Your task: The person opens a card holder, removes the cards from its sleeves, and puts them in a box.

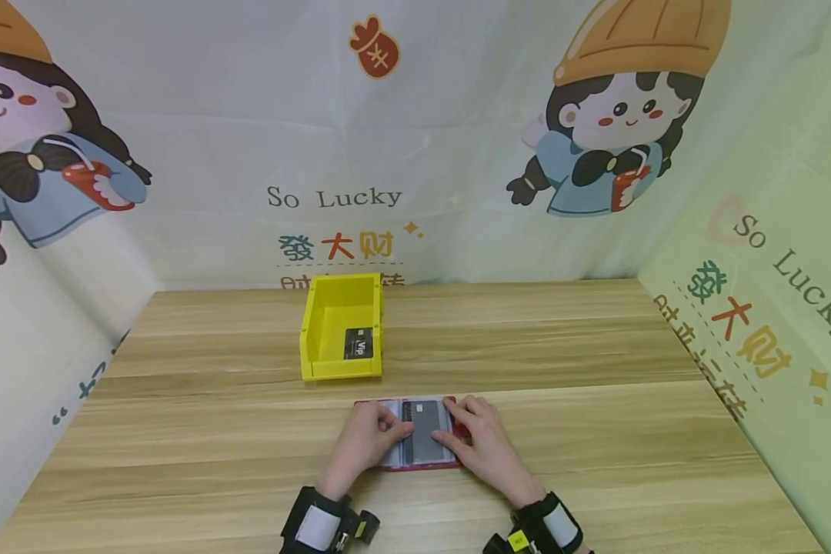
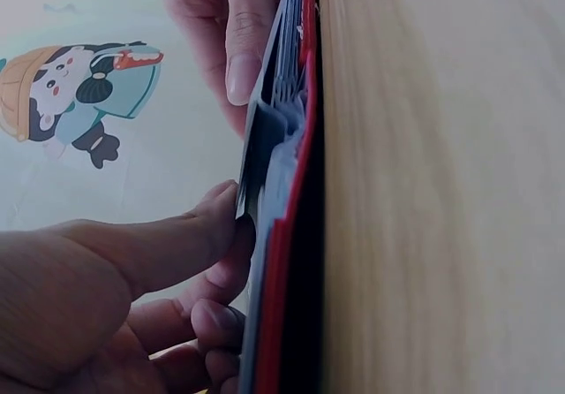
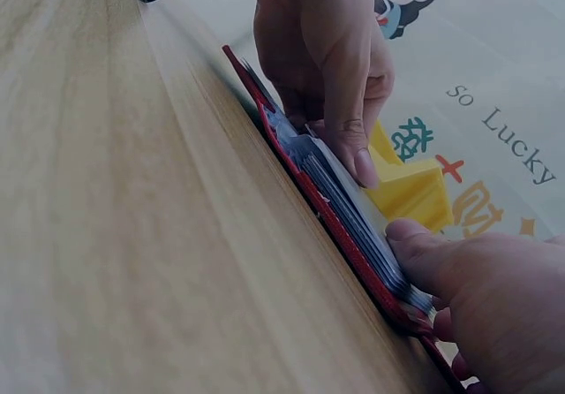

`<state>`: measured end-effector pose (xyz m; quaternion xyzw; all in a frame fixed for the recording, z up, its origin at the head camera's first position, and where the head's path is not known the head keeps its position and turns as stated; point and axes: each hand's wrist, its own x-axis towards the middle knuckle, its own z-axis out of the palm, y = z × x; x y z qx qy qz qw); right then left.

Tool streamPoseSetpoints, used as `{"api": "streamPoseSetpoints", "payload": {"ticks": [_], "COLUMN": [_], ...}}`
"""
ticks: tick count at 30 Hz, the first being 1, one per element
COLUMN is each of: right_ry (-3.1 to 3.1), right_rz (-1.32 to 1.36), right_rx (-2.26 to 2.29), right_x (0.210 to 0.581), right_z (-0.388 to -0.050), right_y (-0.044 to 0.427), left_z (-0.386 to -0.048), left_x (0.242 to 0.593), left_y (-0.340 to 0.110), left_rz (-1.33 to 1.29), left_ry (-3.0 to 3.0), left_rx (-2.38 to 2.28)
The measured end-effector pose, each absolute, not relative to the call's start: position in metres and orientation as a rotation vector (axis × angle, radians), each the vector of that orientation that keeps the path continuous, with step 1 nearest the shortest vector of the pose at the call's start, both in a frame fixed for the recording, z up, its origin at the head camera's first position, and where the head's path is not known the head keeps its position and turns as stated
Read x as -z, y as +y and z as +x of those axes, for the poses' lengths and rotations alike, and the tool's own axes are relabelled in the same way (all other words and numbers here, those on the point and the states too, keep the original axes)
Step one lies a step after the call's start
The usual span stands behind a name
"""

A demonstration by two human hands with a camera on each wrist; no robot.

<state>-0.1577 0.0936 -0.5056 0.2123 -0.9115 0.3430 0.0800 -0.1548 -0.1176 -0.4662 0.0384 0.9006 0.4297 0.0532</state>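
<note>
A red card holder (image 1: 425,466) lies open on the table, a grey card (image 1: 426,435) on its right-hand page of clear sleeves. My left hand (image 1: 365,440) pinches the left edge of this card between thumb and fingers; in the left wrist view the card's edge (image 2: 254,160) stands a little raised. My right hand (image 1: 488,450) holds the holder's right side, thumb on the page by the card and fingers at the outer edge. The right wrist view shows the stacked sleeves (image 3: 353,222) above the red cover (image 3: 331,226). How far the card sits inside its sleeve cannot be told.
Behind the holder, slightly left, stands a yellow bin (image 1: 342,369) with a black card (image 1: 358,344) marked "Vip" inside. A printed cloth (image 1: 457,231) hangs along the back and both sides of the wooden table (image 1: 595,385).
</note>
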Motion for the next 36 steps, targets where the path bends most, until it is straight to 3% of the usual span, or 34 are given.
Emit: {"api": "streamPoseSetpoints", "payload": {"ticks": [36], "right_ry": [-2.740], "right_rz": [0.617], "right_rx": [-1.029], "right_x": [0.505], "right_z": [-0.158], "right_y": [0.092], "left_z": [-0.153], "left_x": [0.452], "left_y": [-0.141], "left_rz": [-0.046], "left_ry": [2.677], "left_rx": [-1.219]}}
